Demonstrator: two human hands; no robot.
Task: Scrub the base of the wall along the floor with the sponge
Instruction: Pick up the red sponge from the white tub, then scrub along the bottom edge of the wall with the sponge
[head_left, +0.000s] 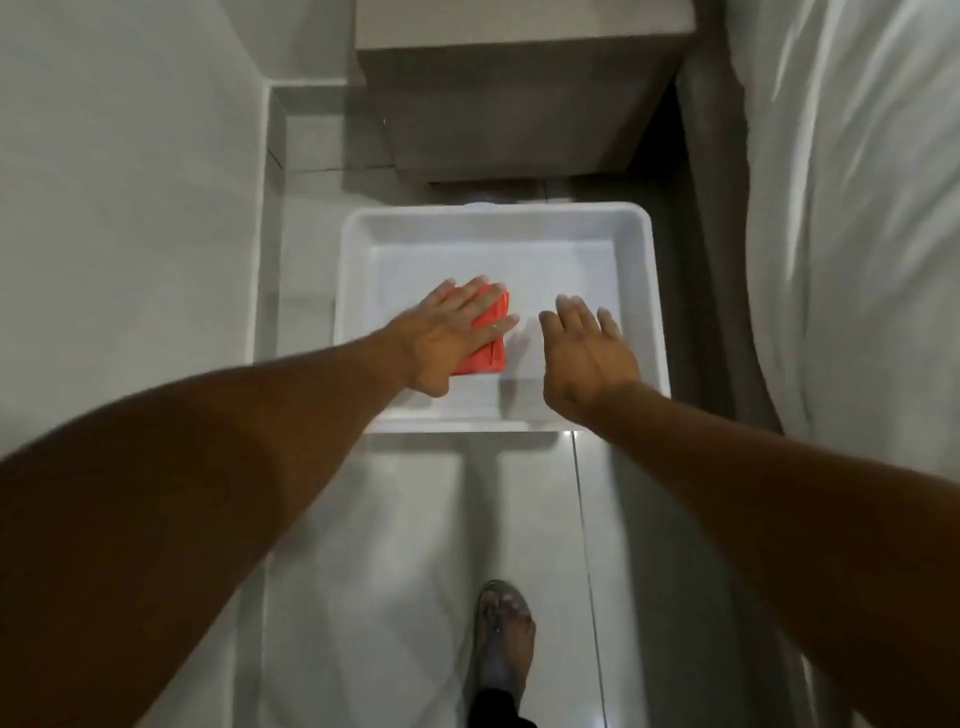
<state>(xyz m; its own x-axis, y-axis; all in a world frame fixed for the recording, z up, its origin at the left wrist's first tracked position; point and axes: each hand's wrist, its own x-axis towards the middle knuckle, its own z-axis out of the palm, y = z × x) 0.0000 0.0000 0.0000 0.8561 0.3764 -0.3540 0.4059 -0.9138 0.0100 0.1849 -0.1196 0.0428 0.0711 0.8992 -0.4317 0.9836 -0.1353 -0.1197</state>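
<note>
Two hands over the tub, only one on the job. Left hand (451, 332) lies flat on the orange sponge (485, 338), fingers spread, pressing rather than gripping; nothing curled around it yet. Right hand (584, 353) hovers open and empty just beside it. Sponge sits in the near-left part of the white tub (636, 291) on the tiled floor (415, 545); can't tell if there's water in it. Wall base (272, 208) runs along the left, close to the tub. Likely step: load and pick up. Suggest closing fingers round the sponge, squeezing out excess, then working the skirting in short strokes, keeping the foot (506, 639) clear of drips.
</note>
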